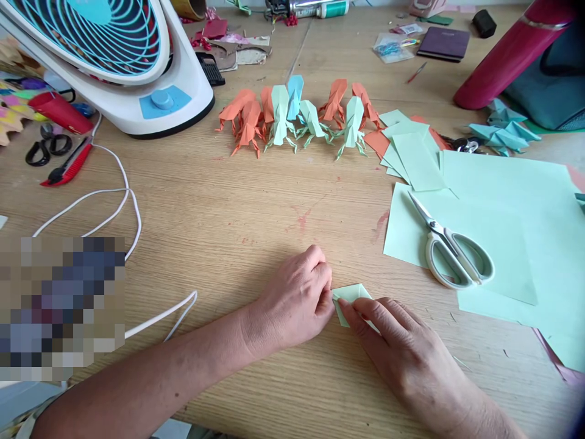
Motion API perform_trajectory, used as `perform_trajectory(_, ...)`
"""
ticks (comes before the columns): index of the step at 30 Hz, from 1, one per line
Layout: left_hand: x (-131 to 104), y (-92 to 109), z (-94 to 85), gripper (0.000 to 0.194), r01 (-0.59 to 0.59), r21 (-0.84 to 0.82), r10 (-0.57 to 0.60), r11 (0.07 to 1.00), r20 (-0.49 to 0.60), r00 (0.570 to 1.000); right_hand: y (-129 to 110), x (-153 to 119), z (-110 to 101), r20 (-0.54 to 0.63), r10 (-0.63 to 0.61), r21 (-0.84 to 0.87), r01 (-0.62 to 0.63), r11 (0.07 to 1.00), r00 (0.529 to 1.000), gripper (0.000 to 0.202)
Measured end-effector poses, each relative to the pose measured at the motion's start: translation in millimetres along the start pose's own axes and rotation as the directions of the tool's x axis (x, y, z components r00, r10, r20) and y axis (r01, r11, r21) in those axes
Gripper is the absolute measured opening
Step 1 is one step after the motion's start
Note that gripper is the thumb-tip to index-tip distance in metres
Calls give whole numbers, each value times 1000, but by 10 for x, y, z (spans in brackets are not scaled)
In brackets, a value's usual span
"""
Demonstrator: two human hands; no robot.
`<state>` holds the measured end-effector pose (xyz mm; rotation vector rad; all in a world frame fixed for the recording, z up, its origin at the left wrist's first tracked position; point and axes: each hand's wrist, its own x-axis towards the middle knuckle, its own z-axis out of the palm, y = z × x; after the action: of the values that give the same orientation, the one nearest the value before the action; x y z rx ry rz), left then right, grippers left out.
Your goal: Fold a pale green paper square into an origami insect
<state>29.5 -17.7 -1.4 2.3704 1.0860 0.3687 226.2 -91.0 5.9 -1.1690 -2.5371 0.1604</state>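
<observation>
Near the front edge of the wooden counter (247, 231), the narrowed fingers of the right hand (406, 350) are holding down a small, folded, pale-green paper piece (350, 294), while the curled fingers of the left hand (297, 299) are pinching its left tip. Aligned edges and even pressure are probably serving the crease best. Knuckles are hiding the left fingertips; the right fingers are covering the paper's right end.

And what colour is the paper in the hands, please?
The folded paper is pale green, best seen in the head view.
</observation>
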Motion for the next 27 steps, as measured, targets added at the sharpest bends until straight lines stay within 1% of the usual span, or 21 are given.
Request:
perform_trajectory(6, 13, -6, 5, 9, 3, 38, -2, 999, -13, 1000, -13, 23, 17, -3, 25, -14, -25, 1000, 1000, 33)
perform_trajectory(8, 8, -23, -6, 8, -14, 36, 14, 999, -16, 1000, -12, 32, 17, -11, 23, -24, -23, 999, 1000, 33)
perform_trajectory(10, -18, -47, -32, 9, -66, 16, 67, 998, -22, 998, -7, 36, 15, -24, 17, -31, -18, 999, 1000, 32)
perform_trajectory(13, -109, -81, -85, 19, -199, 22, 199, 980, -34, 979, 5, 35, 15, -32, 2, -31, -3, 1000, 999, 29)
perform_trajectory(16, -230, -99, -121, 27, -307, 161, 319, 938, -59, 946, 14, 32, 21, -27, -15, -33, 14, 999, 1000, 29)
perform_trajectory(19, -320, -100, -117, 29, -374, 317, 406, 872, -41, 913, 16, 35, 30, -26, -5, -31, 4, 1000, 1000, 29)
perform_trajectory(21, -349, -98, -102, 29, -389, 361, 424, 848, -21, 905, 15, 35, 34, -25, 0, -35, -1, 999, 1000, 29)
perform_trajectory(27, -370, -101, -68, 30, -385, 401, 427, 831, -16, 904, 12, -35, 48, -11, -2, -34, 2, 999, 1000, 31)
